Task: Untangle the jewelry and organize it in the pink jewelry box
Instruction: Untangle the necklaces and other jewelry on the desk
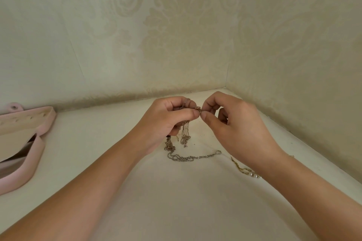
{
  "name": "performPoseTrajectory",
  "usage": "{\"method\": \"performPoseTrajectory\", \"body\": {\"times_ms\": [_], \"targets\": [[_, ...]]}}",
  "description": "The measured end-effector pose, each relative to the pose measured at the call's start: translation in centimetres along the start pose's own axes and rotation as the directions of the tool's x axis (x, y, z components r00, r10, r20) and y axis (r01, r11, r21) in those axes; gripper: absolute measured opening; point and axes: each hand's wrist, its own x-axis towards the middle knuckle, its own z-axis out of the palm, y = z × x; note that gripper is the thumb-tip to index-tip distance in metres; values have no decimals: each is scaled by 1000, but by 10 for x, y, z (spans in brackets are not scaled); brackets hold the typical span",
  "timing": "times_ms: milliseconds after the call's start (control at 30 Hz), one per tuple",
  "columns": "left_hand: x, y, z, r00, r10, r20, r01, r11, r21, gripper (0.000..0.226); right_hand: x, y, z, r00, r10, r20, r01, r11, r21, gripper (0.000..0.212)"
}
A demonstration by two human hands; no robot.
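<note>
1. Tangled chains [185, 133]: thin gold-tone bunch, held up over table [176, 191], loose ends hanging; lowest loops reach the tabletop. Knot at upper end, btwn both hands.
2. L hand [166, 121]: fingers curled round the bunch, thumb clamping it vs forefinger.
3. R hand [235, 123]: thumb + forefinger pinch the knot; other fingers curled, off it.
4. Silver chain [188, 157]: flat on table, just below the bunch; joined to it or not, can't tell.
5. Pearl chain [248, 172]: on table, partly hidden under R wrist.
6. Pink jewelry box [35, 152]: open, far L edge, well apart from chains.
7. Wallpaper [176, 35]: cream damask, corner behind table.
</note>
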Motion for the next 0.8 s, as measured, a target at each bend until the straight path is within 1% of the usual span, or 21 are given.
{"method": "performPoseTrajectory", "body": {"times_ms": [67,133,233,333,400,467,533,633,700,800], "targets": [[0,0,0,1000,-5,28,6,1000,-14,10,0,1,0,1000,5,-15,-4,1000,4,14],[-1,0,1,999,0,53,1,1000,-17,12,0,2,1,999,27,-23,-27,1000,16,14],[-2,0,2,999,6,42,-5,1000,-23,11,1,2,1,1000,26,-7,-26,1000,1,12],[0,-1,2,999,-19,28,20,999,-45,12,1,2,-1,1000,-1,1,1,1000,4,12],[0,-1,2,996,-33,77,39,997,-73,12,1,2,-1,1000,5,-6,-5,1000,9,14],[-2,0,4,992,-41,120,52,995,-90,10,1,4,0,999,47,-4,-47,999,19,14],[-2,1,6,994,-56,97,64,995,-82,16,1,6,1,998,58,8,-58,998,13,13],[1,-1,3,997,-81,11,81,994,-79,25,1,2,0,999,-4,44,5,1000,-11,12],[2,-2,1,997,-75,31,77,993,-90,20,1,2,0,998,-10,57,11,1000,-20,12],[1,-2,3,991,-52,127,64,993,-95,5,3,7,2,998,57,37,-57,998,-7,12]]}}
